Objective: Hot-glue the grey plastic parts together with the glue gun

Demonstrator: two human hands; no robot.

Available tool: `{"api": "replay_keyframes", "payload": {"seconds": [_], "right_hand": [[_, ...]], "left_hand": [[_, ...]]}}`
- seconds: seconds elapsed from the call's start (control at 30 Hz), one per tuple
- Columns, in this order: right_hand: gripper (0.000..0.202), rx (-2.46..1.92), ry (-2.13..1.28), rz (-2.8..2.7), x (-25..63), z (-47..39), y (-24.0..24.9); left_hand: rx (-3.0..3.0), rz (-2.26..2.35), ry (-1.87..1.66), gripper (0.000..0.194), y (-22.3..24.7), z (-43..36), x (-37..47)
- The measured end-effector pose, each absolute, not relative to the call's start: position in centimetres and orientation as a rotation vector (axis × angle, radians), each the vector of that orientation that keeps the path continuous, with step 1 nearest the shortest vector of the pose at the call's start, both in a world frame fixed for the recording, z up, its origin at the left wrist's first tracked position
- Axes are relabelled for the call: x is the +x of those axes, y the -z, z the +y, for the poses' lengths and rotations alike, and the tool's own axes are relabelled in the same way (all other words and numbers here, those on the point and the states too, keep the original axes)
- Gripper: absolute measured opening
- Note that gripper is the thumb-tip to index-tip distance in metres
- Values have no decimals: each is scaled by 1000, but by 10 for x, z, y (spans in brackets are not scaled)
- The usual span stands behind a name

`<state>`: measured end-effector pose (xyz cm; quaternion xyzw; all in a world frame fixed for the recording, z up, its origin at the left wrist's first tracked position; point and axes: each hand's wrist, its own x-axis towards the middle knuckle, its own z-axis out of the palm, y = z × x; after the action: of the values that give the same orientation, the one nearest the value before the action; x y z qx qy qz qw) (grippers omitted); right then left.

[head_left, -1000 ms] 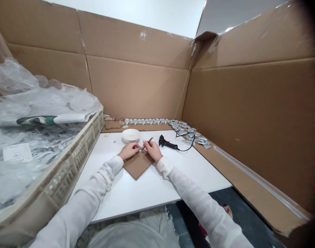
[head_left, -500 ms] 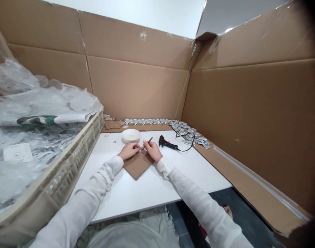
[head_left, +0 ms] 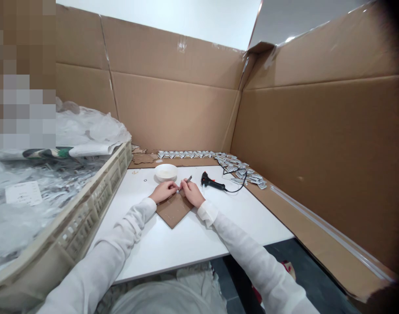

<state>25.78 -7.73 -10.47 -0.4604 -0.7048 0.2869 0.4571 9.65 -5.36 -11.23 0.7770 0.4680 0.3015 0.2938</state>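
Note:
Both my hands work close together over a square piece of brown cardboard (head_left: 173, 212) lying cornerwise on the white table (head_left: 153, 253). My right hand (head_left: 193, 193) is closed around a slim, dark, tweezer-like tool (head_left: 189, 179), whose upper end sticks out past the fingers. With its fingertips pinched at the board's far part, my left hand (head_left: 164, 192) grips something too small to name. A tiny pale bit (head_left: 177, 190) shows between the two hands. Just beyond them stands a white bowl (head_left: 166, 172). A black glue gun (head_left: 213, 181) lies to the right of my right hand.
A beige plastic crate (head_left: 88, 218) heaped with clear plastic bags (head_left: 91, 126) borders the left side. Small silvery packets (head_left: 186, 154) line the back edge and pile up (head_left: 239, 165) at the back right. Tall cardboard walls (head_left: 173, 100) enclose the table. The glue gun's cord (head_left: 240, 189) loops rightward.
My right hand and the tool have shifted slightly left, nearer my left hand. The left hand stays nearly in place.

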Motion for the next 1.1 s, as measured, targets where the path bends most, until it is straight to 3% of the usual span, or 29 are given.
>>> {"api": "replay_keyframes", "payload": {"seconds": [0.63, 1.1], "right_hand": [[36, -1146, -568, -1844, 257, -80, 106], [15, -1138, -626, -1882, 258, -80, 103]], "left_hand": [[2072, 1249, -784, 25, 113, -52, 96], [2073, 1249, -773, 29, 115, -50, 96]]}}
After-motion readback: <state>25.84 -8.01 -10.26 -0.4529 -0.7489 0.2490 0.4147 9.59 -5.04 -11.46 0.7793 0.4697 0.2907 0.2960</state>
